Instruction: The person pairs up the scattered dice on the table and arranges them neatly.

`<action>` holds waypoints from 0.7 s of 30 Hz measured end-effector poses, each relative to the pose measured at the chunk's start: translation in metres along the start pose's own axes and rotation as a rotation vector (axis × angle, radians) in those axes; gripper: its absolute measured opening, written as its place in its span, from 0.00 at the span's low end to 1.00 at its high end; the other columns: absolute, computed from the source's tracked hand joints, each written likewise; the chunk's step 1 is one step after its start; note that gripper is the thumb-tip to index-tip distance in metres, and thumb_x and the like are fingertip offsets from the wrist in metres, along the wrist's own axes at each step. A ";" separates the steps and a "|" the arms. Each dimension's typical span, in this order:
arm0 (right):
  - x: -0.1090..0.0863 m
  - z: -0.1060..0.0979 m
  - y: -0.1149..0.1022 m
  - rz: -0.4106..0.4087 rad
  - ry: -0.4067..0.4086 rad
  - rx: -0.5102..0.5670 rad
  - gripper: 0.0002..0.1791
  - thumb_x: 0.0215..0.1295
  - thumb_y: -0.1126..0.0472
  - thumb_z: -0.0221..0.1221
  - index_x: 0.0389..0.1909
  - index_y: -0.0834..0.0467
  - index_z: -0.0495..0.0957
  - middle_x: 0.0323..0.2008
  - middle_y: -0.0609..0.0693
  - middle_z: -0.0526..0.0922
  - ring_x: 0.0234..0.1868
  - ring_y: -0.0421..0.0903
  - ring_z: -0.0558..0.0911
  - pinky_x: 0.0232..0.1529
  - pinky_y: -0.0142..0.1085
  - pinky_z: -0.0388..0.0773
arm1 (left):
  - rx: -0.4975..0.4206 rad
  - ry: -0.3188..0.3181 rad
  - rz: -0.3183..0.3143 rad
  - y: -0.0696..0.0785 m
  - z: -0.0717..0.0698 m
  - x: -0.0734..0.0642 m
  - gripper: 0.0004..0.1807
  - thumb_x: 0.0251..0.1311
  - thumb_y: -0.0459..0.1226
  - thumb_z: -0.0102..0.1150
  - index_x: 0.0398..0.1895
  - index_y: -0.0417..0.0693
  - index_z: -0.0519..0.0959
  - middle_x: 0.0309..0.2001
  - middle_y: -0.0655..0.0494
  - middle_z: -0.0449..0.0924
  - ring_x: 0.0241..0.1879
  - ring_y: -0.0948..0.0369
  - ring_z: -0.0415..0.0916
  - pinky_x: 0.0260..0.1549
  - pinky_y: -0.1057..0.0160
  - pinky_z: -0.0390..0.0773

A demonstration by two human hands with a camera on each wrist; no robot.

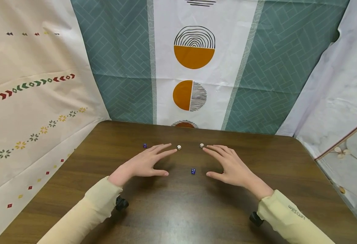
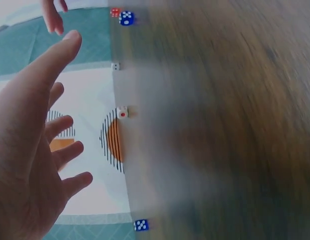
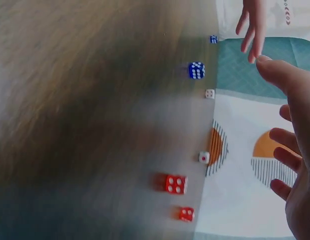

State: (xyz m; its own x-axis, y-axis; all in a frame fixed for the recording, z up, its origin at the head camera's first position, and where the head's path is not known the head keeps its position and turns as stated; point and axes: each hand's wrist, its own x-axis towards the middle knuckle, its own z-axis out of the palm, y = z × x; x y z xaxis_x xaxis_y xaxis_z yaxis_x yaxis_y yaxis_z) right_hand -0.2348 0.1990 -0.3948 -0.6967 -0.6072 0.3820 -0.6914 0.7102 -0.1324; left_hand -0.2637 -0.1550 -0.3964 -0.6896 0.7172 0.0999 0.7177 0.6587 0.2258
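My left hand (image 1: 149, 162) hovers over the brown table with fingers spread, holding nothing. Facing it, my right hand (image 1: 231, 166) is also spread and holds nothing. Between the two thumbs lies a blue die (image 1: 193, 171). A white die (image 1: 179, 147) sits just beyond the left fingertips, and another white die (image 1: 202, 145) is by the right fingertips. Farther left, a second blue die (image 1: 145, 145) lies behind the left hand. The right wrist view shows two red dice, a larger-looking one (image 3: 176, 184) and another (image 3: 186, 214); the right hand hides them in the head view.
The dark wooden table (image 1: 169, 210) reaches back to a teal and white patterned curtain (image 1: 123, 67). Patterned cloth (image 1: 29, 118) hangs on the left and a marbled sheet (image 1: 334, 112) on the right. Each wrist carries a black device, such as the left one (image 1: 121, 203).
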 end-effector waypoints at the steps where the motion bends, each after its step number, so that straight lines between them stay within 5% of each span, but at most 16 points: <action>1: 0.002 0.002 -0.001 -0.002 0.004 0.006 0.45 0.56 0.41 0.68 0.74 0.47 0.62 0.70 0.50 0.69 0.69 0.53 0.66 0.62 0.57 0.64 | -0.006 -0.002 -0.005 0.001 0.001 0.002 0.45 0.61 0.63 0.57 0.78 0.68 0.51 0.80 0.53 0.48 0.76 0.47 0.54 0.68 0.39 0.62; 21: 0.020 0.047 -0.016 0.139 -0.026 0.112 0.25 0.59 0.50 0.69 0.59 0.48 0.80 0.57 0.47 0.83 0.57 0.49 0.76 0.53 0.49 0.72 | -0.092 -0.050 -0.038 0.012 0.019 0.012 0.41 0.63 0.58 0.59 0.77 0.62 0.57 0.77 0.53 0.53 0.73 0.46 0.61 0.59 0.42 0.73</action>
State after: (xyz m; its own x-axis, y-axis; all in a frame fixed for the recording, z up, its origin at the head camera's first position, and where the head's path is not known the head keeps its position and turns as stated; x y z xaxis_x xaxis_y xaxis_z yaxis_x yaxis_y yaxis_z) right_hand -0.2461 0.1588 -0.4279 -0.7908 -0.5160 0.3293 -0.6041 0.7445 -0.2842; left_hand -0.2615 -0.1343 -0.4113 -0.7087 0.7043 0.0413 0.6779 0.6636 0.3164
